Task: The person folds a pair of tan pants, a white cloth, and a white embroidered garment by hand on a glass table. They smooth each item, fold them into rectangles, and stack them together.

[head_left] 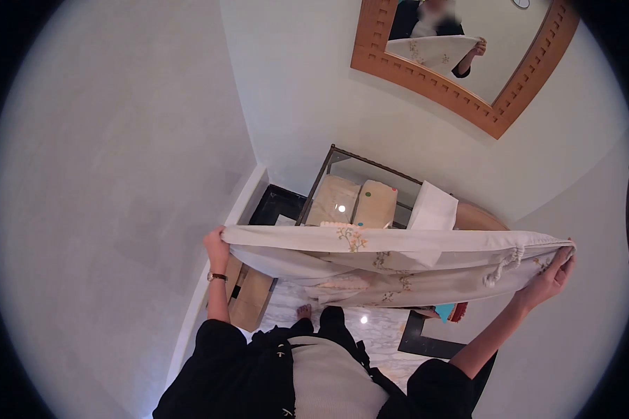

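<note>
A long off-white cloth with embroidered orange and brown flower sprigs is stretched sideways in front of my body, sagging in soft folds at its middle. At its left end, my left hand has its fingers closed on a corner; a watch is on that wrist. My right hand grips the opposite end, higher edge pinched near the fingertips. Close to that hand a knotted white cord dangles from the cloth. The lower folds hide part of what stands behind.
Behind the cloth stands a glass-topped table with wrapped beige packages and a white sheet. A wood-framed mirror hangs above. A cardboard box and a black tray lie left. Marble floor shows below.
</note>
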`<state>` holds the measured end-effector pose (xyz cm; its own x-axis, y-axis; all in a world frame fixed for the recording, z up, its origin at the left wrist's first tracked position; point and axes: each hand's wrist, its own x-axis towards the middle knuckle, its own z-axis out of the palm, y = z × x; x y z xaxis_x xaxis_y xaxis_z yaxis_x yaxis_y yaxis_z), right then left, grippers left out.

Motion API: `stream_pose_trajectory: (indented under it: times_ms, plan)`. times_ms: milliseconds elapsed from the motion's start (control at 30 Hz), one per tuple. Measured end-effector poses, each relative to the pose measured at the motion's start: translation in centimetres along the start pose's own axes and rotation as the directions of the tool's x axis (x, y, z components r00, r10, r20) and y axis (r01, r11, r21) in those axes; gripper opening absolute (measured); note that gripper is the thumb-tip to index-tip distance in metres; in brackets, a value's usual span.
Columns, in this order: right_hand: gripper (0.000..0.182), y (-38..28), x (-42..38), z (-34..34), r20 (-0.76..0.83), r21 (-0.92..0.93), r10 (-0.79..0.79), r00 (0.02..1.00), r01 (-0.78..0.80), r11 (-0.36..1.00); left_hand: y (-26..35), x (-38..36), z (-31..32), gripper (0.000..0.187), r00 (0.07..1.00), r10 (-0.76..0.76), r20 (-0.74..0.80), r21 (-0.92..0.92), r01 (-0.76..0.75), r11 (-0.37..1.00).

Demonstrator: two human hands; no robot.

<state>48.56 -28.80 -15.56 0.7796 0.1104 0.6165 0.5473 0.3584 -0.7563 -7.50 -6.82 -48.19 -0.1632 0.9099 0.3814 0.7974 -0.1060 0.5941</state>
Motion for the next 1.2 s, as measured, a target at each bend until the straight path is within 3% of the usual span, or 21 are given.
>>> stream_pose_trajectory:
  times_ms: [133, 200, 267, 333, 400, 533, 633, 700, 833, 1000, 1033, 1100, 1133, 1200]
  plan:
    - [0.036, -2.2, 1.6, -0.9, -0.09, 0.036, -0.048, 0.995, 0.051, 0.998, -1.8, 3.2, -4.4, 0.022, 0.965, 0.088, -0.246, 0.018, -0.087, 0.996]
    - [0.04, -3.0, 2.9, -1.7, -0.14, -0.006, -0.054, 0.989, 0.053, 0.999, -2.2, 5.2, -8.1, 0.024, 0.971, 0.035, -0.237, 0.005, -0.035, 0.999]
    - [0.042, -3.3, 3.7, -2.2, -0.175, -0.009, -0.051, 0.983, 0.05, 0.999, -2.1, 7.1, -11.8, 0.024, 0.951, 0.052, -0.303, -0.086, -0.082, 0.993]
    - [0.041, -2.3, 4.4, -3.0, -0.134, -0.006, -0.054, 0.99, 0.053, 0.999, -2.2, 8.6, -15.6, 0.026, 0.898, 0.16, -0.411, 0.029, -0.163, 0.986]
    - [0.041, -1.3, 5.1, -3.7, -0.091, -0.002, -0.056, 0.994, 0.057, 0.998, -4.3, 10.8, -19.7, 0.025, 0.912, 0.124, -0.392, 0.004, -0.133, 0.991]
    - [0.039, 0.1, 6.2, -3.3, -0.036, 0.025, -0.047, 0.998, 0.048, 0.999, -4.9, 13.2, -26.5, 0.028, 0.858, 0.077, -0.508, -0.028, -0.106, 0.994]
    - [0.037, 1.4, 7.1, -3.1, 0.009, 0.082, -0.002, 1.0, 0.001, 0.997, -8.7, 14.4, -31.5, 0.032, 0.814, 0.134, -0.566, 0.058, -0.123, 0.991]
    - [0.036, 2.5, 7.4, -2.6, 0.07, 0.128, 0.024, 0.997, -0.033, 0.991, -11.0, 14.3, -35.1, 0.031, 0.774, 0.122, -0.622, -0.007, -0.161, 0.987]
    - [0.035, 2.8, 7.1, -0.4, 0.183, 0.195, 0.03, 0.983, -0.066, 0.979, -11.9, 10.0, -43.2, 0.032, 0.622, 0.073, -0.779, -0.136, -0.282, 0.95]
    - [0.034, 4.6, 6.1, 1.6, 0.458, 0.234, 0.072, 0.886, -0.199, 0.952, -11.4, 2.7, -50.7, 0.036, 0.448, 0.007, -0.894, -0.102, -0.218, 0.971]
    - [0.032, 4.9, 5.5, 2.4, 0.492, 0.187, 0.087, 0.866, -0.203, 0.961, -10.8, 1.3, -51.8, 0.036, 0.426, 0.002, -0.905, -0.089, -0.193, 0.977]
    - [0.03, 5.4, 4.2, 3.4, 0.552, 0.101, 0.119, 0.825, -0.208, 0.973, -9.9, -2.1, -54.6, 0.037, 0.37, -0.144, -0.918, -0.228, -0.193, 0.954]
    - [0.028, 5.8, 4.1, 3.8, 0.614, 0.056, 0.146, 0.775, -0.228, 0.972, -9.7, -3.5, -55.8, 0.037, 0.344, -0.219, -0.913, -0.298, -0.197, 0.934]
    - [0.025, 6.4, 3.9, 4.5, 0.725, -0.043, 0.205, 0.658, -0.253, 0.967, -9.3, -6.0, -57.5, 0.037, 0.337, -0.227, -0.914, -0.303, -0.194, 0.933]
